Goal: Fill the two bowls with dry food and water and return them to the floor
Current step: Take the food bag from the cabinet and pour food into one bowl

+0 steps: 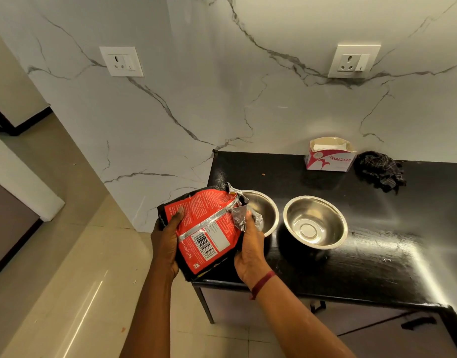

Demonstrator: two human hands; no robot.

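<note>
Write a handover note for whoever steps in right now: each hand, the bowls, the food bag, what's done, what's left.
Hands: left hand grips the red food bag; right hand pinches its torn foil top.
The bag is held above the counter edge, its mouth by the left bowl.
The left bowl and right bowl sit side by side on the black counter; the right one is empty, the left one partly hidden.
Done: bowls on counter, bag open.
Left: pour food, add water to the other bowl, return both to the floor.
</note>
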